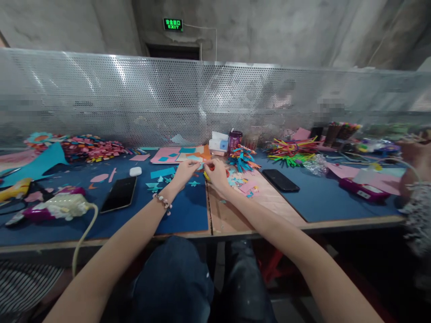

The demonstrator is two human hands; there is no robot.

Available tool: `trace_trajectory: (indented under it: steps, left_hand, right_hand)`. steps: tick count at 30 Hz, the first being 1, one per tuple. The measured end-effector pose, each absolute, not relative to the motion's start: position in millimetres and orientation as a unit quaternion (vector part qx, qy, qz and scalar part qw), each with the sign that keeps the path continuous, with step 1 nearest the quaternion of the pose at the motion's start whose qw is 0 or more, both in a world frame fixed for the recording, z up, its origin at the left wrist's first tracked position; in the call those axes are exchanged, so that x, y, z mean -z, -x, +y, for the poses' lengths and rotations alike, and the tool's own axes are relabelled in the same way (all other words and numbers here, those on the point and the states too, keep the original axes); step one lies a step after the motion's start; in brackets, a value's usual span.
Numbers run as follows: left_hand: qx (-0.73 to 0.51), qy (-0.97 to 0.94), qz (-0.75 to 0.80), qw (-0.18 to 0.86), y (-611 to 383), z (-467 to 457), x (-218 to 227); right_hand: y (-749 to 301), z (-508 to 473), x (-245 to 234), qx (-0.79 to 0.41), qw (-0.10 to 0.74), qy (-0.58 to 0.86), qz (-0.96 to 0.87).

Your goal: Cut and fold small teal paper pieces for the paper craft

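Observation:
My left hand [184, 174] and my right hand [218, 176] meet above the middle of the table, fingertips pinched together. Between them shows a small light blue paper piece [202, 165], mostly hidden by the fingers. A beaded bracelet [163, 201] circles my left wrist. Below and left of my left hand lie cut teal paper pieces [154, 186] and a small teal star shape [194, 183]. Close to my right hand are paper scraps [248, 186] in pink, yellow and blue. Behind the hands lies a pink sheet [158, 155] with teal squares on it.
A black phone [119, 194] and white earphone case [135, 171] lie left, near a glue gun [59, 205] with a cord. Another phone [280, 180] lies right. Folded paper strips [101, 148], a purple cup [235, 141] and a perforated metal screen [168, 98] stand behind.

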State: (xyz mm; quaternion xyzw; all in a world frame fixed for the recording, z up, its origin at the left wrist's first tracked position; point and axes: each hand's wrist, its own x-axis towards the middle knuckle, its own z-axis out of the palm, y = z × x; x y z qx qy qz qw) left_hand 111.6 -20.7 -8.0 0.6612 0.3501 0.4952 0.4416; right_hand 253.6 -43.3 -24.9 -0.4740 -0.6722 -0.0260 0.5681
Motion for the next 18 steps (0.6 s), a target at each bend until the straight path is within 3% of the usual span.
trace_trajectory:
  steps: [18]
  left_hand:
    - [-0.540,-0.594,0.321,0.503,-113.0,-25.8,5.0]
  right_hand:
    - [-257.2,-47.5,25.6,0.281,0.392,0.432,-0.762]
